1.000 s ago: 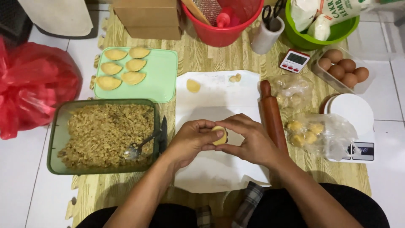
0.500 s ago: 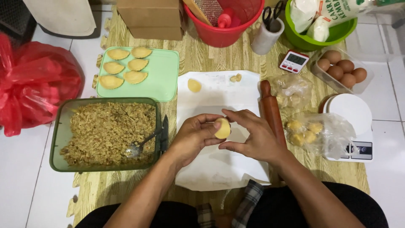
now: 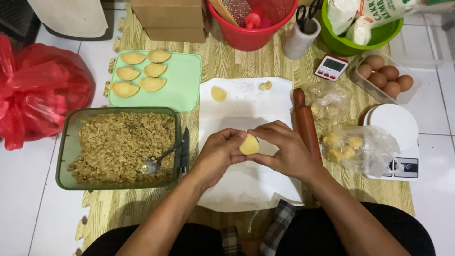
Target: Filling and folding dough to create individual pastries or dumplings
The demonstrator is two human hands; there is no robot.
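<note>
Both my hands hold one small yellow dough piece (image 3: 249, 144) above a white board (image 3: 246, 189). My left hand (image 3: 218, 152) grips it from the left and my right hand (image 3: 282, 149) pinches it from the right, the fingers curled round its edge. A flat dough disc (image 3: 218, 93) and a small dough scrap (image 3: 264, 86) lie at the far end of the board. A glass dish of brown minced filling (image 3: 121, 144) with a spoon (image 3: 156, 161) stands to my left. Several folded pastries (image 3: 140, 72) lie on a green tray (image 3: 182, 92).
A wooden rolling pin (image 3: 305, 124) lies along the board's right edge. Bags of dough balls (image 3: 353, 147), a white scale (image 3: 395, 142), eggs in a box (image 3: 384, 76), a timer (image 3: 331, 67), red (image 3: 246, 38) and green (image 3: 365, 42) tubs, a cardboard box (image 3: 170, 19) and a red bag (image 3: 33, 95) surround me.
My hands have turned the dough piece so its flat yellow face shows more, and the fingers have shifted round its rim. Everything else has stayed put.
</note>
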